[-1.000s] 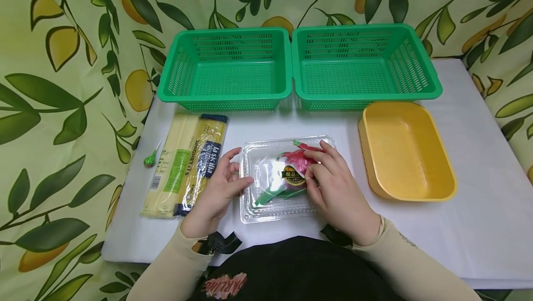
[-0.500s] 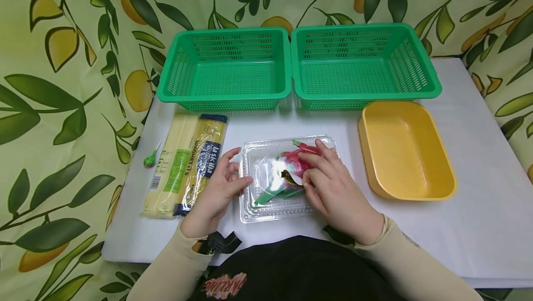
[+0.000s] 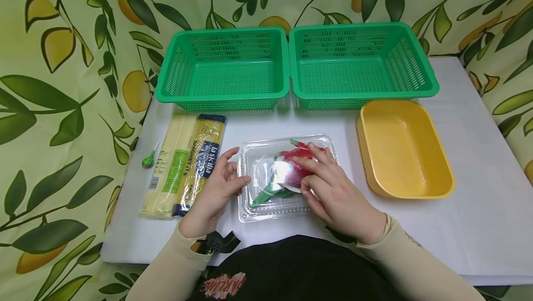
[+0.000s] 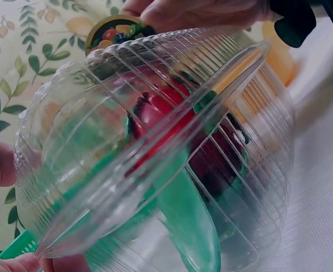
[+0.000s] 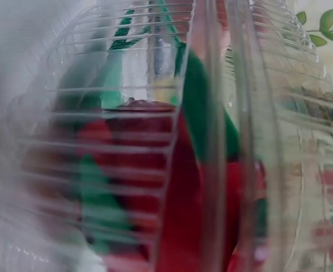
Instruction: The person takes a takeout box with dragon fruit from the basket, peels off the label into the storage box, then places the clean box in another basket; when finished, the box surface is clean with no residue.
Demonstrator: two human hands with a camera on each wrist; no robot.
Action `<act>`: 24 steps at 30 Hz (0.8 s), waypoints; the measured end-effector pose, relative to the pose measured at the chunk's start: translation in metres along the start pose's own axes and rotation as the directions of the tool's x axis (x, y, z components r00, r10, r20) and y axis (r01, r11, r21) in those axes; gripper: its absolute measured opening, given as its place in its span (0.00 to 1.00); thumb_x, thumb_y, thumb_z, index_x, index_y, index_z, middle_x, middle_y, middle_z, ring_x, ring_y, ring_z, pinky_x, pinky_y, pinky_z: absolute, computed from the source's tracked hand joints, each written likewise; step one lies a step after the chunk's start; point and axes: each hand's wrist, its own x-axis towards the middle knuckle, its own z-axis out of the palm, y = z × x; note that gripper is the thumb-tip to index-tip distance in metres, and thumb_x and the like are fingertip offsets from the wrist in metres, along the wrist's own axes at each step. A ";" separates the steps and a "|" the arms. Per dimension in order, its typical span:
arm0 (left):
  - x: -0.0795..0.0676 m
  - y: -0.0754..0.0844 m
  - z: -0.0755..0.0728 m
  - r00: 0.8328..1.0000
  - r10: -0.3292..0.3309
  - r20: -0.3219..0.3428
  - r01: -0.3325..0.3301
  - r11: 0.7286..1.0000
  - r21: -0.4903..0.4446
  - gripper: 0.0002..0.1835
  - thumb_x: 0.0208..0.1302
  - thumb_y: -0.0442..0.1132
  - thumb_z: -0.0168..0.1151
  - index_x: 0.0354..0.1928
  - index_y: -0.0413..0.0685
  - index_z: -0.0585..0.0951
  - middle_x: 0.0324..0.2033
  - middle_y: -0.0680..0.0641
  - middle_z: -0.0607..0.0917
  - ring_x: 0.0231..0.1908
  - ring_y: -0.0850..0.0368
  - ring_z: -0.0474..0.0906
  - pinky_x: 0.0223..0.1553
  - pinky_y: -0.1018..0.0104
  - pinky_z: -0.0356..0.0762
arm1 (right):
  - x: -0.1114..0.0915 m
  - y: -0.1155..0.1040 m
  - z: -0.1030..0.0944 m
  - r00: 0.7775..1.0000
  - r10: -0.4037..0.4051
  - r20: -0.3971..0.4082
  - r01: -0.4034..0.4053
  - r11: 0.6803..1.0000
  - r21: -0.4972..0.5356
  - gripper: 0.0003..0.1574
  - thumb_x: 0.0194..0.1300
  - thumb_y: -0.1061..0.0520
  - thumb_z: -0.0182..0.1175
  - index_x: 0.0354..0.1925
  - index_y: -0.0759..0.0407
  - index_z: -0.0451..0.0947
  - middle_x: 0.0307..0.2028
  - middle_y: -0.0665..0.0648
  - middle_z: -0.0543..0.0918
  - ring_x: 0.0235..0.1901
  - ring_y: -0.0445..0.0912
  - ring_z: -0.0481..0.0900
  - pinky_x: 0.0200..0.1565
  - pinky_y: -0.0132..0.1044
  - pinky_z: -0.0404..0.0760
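A clear plastic clamshell container (image 3: 266, 215) lies on the white table with a red and green dragon fruit (image 3: 294, 177) inside. My left hand (image 3: 218, 192) holds the container's left edge, its thumb over the rim. My right hand (image 3: 339, 197) is over the right part of the lid and pinches a round sticker (image 3: 290, 188) by its edge. The sticker is lifted and tilted, so its white back shows in the head view. In the left wrist view the sticker (image 4: 116, 35) shows a dark, gold-rimmed face with a fruit print. Through the ribbed plastic, the right wrist view shows the dragon fruit (image 5: 143, 164) blurred.
Two green baskets (image 3: 225, 78) stand side by side at the back. To the right is a yellow tub (image 3: 404, 153). Two long packs, one a spaghetti pack (image 3: 200, 166), lie at the left beside a small green lollipop (image 3: 148, 160).
The sticker has gone from mostly flat on the lid to folded up and lifted, its printed face turning out of sight. My right hand has shifted slightly left; my left hand holds steady.
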 end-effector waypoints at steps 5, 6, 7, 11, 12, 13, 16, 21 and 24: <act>0.000 0.001 0.000 1.000 0.001 -0.001 -0.001 1.000 0.011 0.50 0.68 0.23 0.64 0.87 0.45 0.51 0.48 0.46 0.79 0.30 0.66 0.76 0.34 0.72 0.77 | -0.001 0.001 -0.004 0.999 0.041 -0.001 -0.041 0.996 0.077 0.24 0.89 0.48 0.44 0.40 0.60 0.77 0.69 0.69 0.81 0.82 0.68 0.63 0.88 0.52 0.49; 0.000 0.001 0.000 1.000 0.001 -0.001 -0.001 1.000 0.012 0.50 0.68 0.23 0.64 0.87 0.44 0.51 0.48 0.46 0.79 0.30 0.66 0.76 0.34 0.73 0.77 | -0.002 0.001 -0.005 0.998 0.059 0.000 -0.059 0.993 0.105 0.23 0.89 0.48 0.45 0.40 0.60 0.77 0.69 0.69 0.81 0.82 0.67 0.63 0.87 0.52 0.50; -0.001 0.001 0.000 1.000 0.001 -0.001 -0.001 1.000 0.012 0.50 0.68 0.23 0.64 0.87 0.44 0.51 0.48 0.46 0.79 0.31 0.66 0.76 0.34 0.73 0.77 | -0.003 0.002 -0.006 0.997 0.081 0.005 -0.081 0.987 0.135 0.20 0.88 0.50 0.47 0.40 0.59 0.76 0.69 0.69 0.80 0.83 0.66 0.62 0.87 0.50 0.50; -0.001 0.002 0.000 1.000 -0.001 0.001 0.001 1.000 0.011 0.50 0.68 0.23 0.64 0.87 0.44 0.51 0.50 0.45 0.79 0.32 0.65 0.78 0.34 0.73 0.77 | -0.004 0.002 -0.013 0.986 0.165 0.024 -0.166 0.958 0.234 0.09 0.81 0.57 0.56 0.39 0.57 0.75 0.71 0.69 0.79 0.85 0.66 0.59 0.88 0.50 0.50; -0.001 0.002 0.001 1.000 -0.002 0.001 0.002 1.000 0.011 0.50 0.69 0.23 0.64 0.88 0.44 0.50 0.50 0.44 0.79 0.32 0.65 0.78 0.34 0.73 0.77 | -0.004 0.003 -0.014 0.985 0.171 0.012 -0.169 0.955 0.246 0.09 0.81 0.57 0.56 0.39 0.57 0.75 0.71 0.69 0.79 0.85 0.66 0.58 0.88 0.51 0.50; -0.002 0.002 0.001 1.000 -0.005 0.001 0.005 1.000 0.012 0.50 0.69 0.23 0.64 0.88 0.44 0.50 0.50 0.44 0.79 0.33 0.65 0.79 0.35 0.73 0.77 | -0.004 0.004 -0.017 0.983 0.181 0.004 -0.177 0.954 0.242 0.11 0.82 0.55 0.56 0.38 0.56 0.75 0.72 0.69 0.79 0.85 0.65 0.57 0.88 0.52 0.50; -0.002 0.003 0.001 1.000 -0.009 -0.002 0.009 1.000 0.017 0.50 0.69 0.24 0.64 0.87 0.45 0.50 0.50 0.45 0.79 0.34 0.65 0.79 0.35 0.72 0.77 | -0.004 0.008 -0.023 0.981 0.183 -0.065 -0.169 0.969 0.181 0.22 0.87 0.46 0.51 0.37 0.58 0.77 0.72 0.71 0.78 0.86 0.65 0.55 0.88 0.55 0.48; -0.002 0.003 0.002 1.000 -0.001 -0.009 0.001 1.000 0.026 0.50 0.68 0.23 0.64 0.87 0.43 0.51 0.47 0.47 0.78 0.33 0.65 0.76 0.34 0.73 0.75 | -0.007 0.020 -0.039 0.960 0.200 -0.194 -0.190 0.979 0.070 0.29 0.87 0.41 0.50 0.34 0.60 0.78 0.74 0.71 0.77 0.86 0.65 0.54 0.87 0.59 0.48; -0.003 0.004 0.002 1.000 -0.004 -0.016 0.004 0.999 0.033 0.50 0.68 0.23 0.64 0.87 0.42 0.51 0.46 0.48 0.78 0.33 0.65 0.76 0.34 0.73 0.76 | -0.010 0.029 -0.053 0.939 0.246 -0.239 -0.248 0.969 0.024 0.24 0.84 0.47 0.53 0.33 0.61 0.77 0.74 0.72 0.77 0.86 0.67 0.54 0.87 0.63 0.47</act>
